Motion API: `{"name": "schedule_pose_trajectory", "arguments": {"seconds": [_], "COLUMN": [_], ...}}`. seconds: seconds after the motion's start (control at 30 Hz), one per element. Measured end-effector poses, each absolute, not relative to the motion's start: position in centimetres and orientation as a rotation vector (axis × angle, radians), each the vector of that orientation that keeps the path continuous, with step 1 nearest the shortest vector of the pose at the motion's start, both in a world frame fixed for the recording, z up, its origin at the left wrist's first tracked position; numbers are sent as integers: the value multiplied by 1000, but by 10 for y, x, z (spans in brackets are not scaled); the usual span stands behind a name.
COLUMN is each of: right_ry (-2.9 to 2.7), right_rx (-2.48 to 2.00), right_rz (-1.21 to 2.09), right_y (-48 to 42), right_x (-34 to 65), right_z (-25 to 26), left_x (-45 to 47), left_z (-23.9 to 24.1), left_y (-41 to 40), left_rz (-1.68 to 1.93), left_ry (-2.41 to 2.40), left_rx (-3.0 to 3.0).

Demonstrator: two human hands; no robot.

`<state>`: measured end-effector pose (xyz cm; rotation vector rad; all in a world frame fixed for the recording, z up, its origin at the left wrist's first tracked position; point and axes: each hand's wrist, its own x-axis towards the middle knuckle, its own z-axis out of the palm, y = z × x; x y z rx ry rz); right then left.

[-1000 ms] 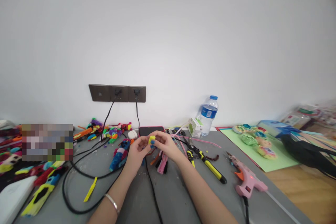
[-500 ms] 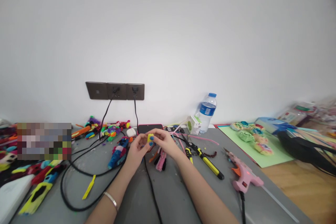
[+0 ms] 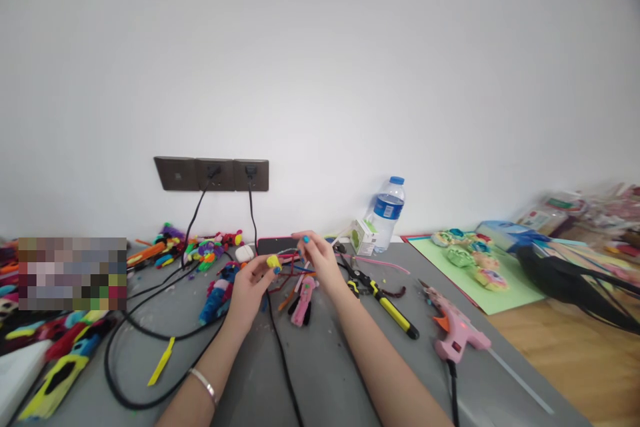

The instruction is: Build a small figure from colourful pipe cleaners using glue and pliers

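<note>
My left hand (image 3: 253, 287) pinches a small yellow fuzzy piece (image 3: 273, 261), which looks like coiled pipe cleaner, between thumb and fingertips. To its right, my right hand (image 3: 319, 263) is raised with thumb and fingers pressed together; what it holds, if anything, I cannot make out. A thin pale line shows between the hands, too fine to name. Just below the right hand lies a pink fuzzy figure (image 3: 302, 303) with black parts. A blue fuzzy figure (image 3: 215, 303) rests left of my left hand. Red and blue pipe cleaners (image 3: 293, 269) lie behind the hands.
Yellow-handled pliers (image 3: 395, 313) and a pink glue gun (image 3: 457, 337) lie at right. A water bottle (image 3: 389, 213) and small box (image 3: 364, 237) stand by the wall. Black cable (image 3: 113, 367) loops at left beside a yellow strip (image 3: 161, 361). Rosettes (image 3: 493, 279) sit on green paper (image 3: 520, 295).
My hands were together at the yellow piece; now they are apart. My right hand has moved up and away, while the left keeps the yellow piece. The view has shifted slightly.
</note>
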<state>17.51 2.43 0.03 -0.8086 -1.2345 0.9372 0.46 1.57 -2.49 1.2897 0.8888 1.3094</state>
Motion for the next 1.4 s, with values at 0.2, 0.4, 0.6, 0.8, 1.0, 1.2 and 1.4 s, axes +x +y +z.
{"name": "schedule_pose_trajectory", "arguments": {"seconds": [0.2,0.4,0.6,0.8,1.0,1.2,1.4], "right_ry": [-1497,-1437,-1302,-1318,-1307,-1294,-1314], "right_rx": [-771,-754,-728,-684,-700,-687,-670], "right_rz": [1040,1111,1187,1243,1303,1345,1336], "right_y": [15,17,23,21,19,19,19], "right_x": [160,158,164,163,166,167,161], "right_z": [1,-3,-7,-5,-3,-4,-6], "left_x": [6,8,6,2,-1,-1,2], "left_z": [-22,-19,-15,-16,-19,-19,-19], "left_y": [14,8,8,12,16,16,14], "left_rz": [1329,1377,1465,1461,1421,1397,1490], "left_ry": [903,953,880,916,881,885,923], "left_rx": [1408,1483,1454,1345,1339,1337,1276]}}
